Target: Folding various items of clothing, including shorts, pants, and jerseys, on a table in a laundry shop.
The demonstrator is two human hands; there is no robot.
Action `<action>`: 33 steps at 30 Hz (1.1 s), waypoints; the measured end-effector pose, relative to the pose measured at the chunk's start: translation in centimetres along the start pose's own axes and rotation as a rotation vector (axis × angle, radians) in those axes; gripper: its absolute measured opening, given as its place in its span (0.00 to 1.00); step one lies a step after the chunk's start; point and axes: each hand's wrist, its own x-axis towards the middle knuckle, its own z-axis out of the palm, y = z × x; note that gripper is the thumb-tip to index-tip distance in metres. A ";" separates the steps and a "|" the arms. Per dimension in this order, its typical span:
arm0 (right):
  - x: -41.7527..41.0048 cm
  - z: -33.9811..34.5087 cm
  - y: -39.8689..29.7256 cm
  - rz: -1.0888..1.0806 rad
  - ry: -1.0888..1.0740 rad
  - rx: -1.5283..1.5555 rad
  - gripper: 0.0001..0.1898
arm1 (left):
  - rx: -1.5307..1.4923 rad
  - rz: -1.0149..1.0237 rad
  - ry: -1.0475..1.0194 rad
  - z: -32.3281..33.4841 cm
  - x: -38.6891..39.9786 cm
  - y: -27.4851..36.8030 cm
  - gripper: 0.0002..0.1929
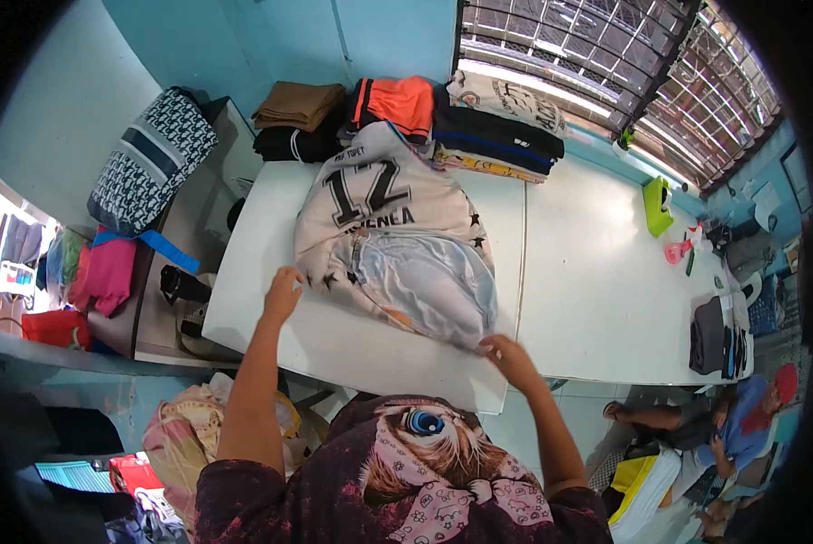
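Note:
A white sports jersey (440, 197) with a large black number, lettering and black stars lies spread on the white tabletop (569, 306) before me. Across its near half lies shiny pale-blue fabric (420, 272), rumpled; whether it is part of the jersey or a separate piece, I cannot tell. My right hand (509, 359) pinches the near right corner of this cloth between thumb and fingers. At the jersey's left edge is my left hand (283, 296), its fingers bent; whether they grip the edge is unclear.
Folded clothes stand behind the jersey: brown cloth (301, 104), an orange garment (396, 105) and a dark stack (498, 132). A green holder (658, 206) and folded dark garments (707, 336) are at right. A patterned bag (154, 160) stands left. A seated person (746, 415) is at lower right.

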 end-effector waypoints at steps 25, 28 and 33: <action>12.9 1.3 5.3 0.306 0.630 0.061 0.07 | -0.536 -0.534 -0.048 11.5 2.2 1.9 0.16; 14.1 1.8 6.9 0.318 0.531 -0.118 0.11 | -0.265 -0.436 -0.026 11.2 2.9 6.0 0.17; 16.6 2.5 6.0 0.370 0.356 -0.434 0.13 | -0.071 -0.535 -0.235 10.1 3.5 7.1 0.18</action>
